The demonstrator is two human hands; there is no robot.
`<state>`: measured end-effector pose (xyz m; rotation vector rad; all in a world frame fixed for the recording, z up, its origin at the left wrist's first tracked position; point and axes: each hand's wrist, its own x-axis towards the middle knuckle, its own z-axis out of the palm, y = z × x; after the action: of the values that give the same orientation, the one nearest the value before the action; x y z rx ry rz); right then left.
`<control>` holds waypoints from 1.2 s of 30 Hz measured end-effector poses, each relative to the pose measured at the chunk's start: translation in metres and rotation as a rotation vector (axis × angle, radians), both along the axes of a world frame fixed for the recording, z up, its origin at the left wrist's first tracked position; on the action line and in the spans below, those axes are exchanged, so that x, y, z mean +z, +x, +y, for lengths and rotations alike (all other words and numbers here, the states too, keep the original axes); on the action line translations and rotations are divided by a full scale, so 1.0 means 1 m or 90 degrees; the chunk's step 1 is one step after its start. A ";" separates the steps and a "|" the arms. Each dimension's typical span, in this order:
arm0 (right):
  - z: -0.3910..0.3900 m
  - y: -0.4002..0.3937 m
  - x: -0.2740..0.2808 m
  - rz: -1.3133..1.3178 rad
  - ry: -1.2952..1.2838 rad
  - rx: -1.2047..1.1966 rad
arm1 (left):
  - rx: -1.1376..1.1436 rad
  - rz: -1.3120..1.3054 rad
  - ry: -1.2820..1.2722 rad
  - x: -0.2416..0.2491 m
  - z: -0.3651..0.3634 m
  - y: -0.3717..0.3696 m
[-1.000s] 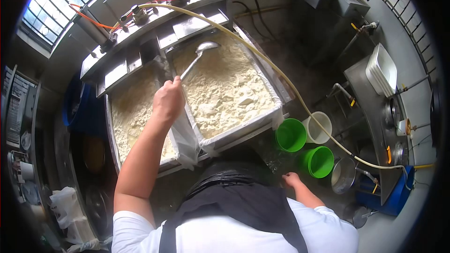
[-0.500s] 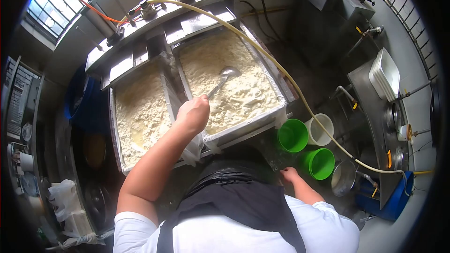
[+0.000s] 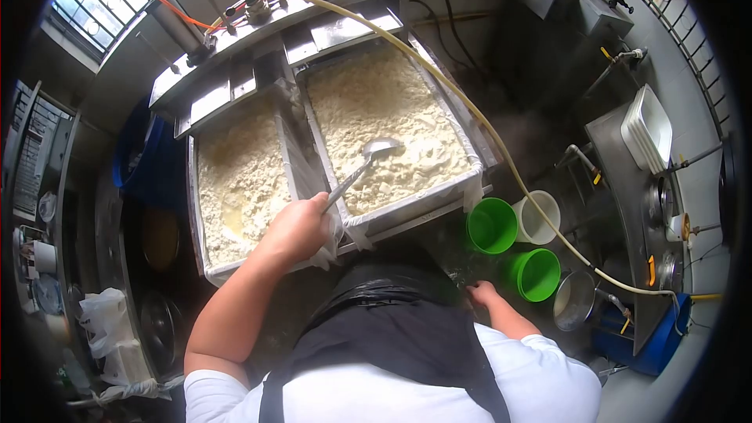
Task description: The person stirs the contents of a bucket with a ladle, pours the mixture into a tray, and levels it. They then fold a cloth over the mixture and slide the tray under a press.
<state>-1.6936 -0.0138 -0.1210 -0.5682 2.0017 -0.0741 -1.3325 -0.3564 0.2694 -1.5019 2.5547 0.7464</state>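
Left hand (image 3: 299,229) grips the ladle (image 3: 362,164), bowl pointing up-right over curd (image 3: 392,121).

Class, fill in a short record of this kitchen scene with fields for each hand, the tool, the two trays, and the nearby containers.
left hand: left hand grips the handle of the ladle
ladle bowl: rests on the white curds in the right tray
left tray: left tray also holds curds, with a yellowish wet patch
right hand: right hand low beside the black apron, holding nothing visible
containers: two green buckets and a white bucket to the right
hose: pale hose runs over the right tray
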 end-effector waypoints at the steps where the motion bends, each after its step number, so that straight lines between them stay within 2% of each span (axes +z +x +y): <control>1: 0.002 -0.001 0.000 0.003 -0.008 0.015 | 0.001 -0.001 0.000 0.000 0.001 0.009; 3: 0.003 -0.001 0.007 0.005 -0.013 0.028 | 0.027 0.097 -0.030 0.006 0.007 0.023; 6: 0.001 -0.005 0.012 -0.028 0.009 -0.034 | 0.089 0.108 0.032 0.040 0.029 0.027; 10: -0.001 -0.003 -0.001 -0.023 0.016 -0.042 | 0.029 0.043 0.032 0.025 0.041 0.042; 15: -0.013 -0.001 0.000 -0.010 -0.033 -0.060 | 0.046 0.068 -0.014 0.074 0.060 0.039; 18: -0.018 0.000 0.002 -0.009 -0.024 -0.051 | 0.008 -0.029 0.006 0.062 0.063 0.044; 19: -0.018 0.001 0.002 -0.003 -0.029 -0.042 | -0.030 -0.016 -0.009 0.044 0.060 0.049; 22: -0.021 0.001 0.002 -0.003 -0.050 -0.037 | 0.006 -0.016 0.000 0.033 0.049 0.045; 24: -0.010 -0.004 -0.007 -0.008 -0.061 -0.043 | 0.002 -0.009 -0.031 0.038 0.041 0.034; 26: -0.001 -0.015 -0.027 0.061 -0.111 0.056 | 0.003 -0.022 -0.133 0.031 0.030 0.025; 27: -0.004 -0.016 -0.020 0.062 -0.112 0.057 | -0.013 -0.042 -0.181 0.024 0.020 0.020; 31: -0.004 -0.024 0.016 0.030 -0.039 -0.025 | -0.035 -0.081 -0.281 -0.022 -0.032 0.018; 36: 0.001 -0.043 0.010 0.018 -0.011 -0.066 | -0.009 -0.064 -0.316 -0.006 -0.048 -0.004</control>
<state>-1.7361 -0.0127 -0.1106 -0.4786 2.0583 -0.1467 -1.3370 -0.4040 0.2636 -1.5828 2.7961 0.0215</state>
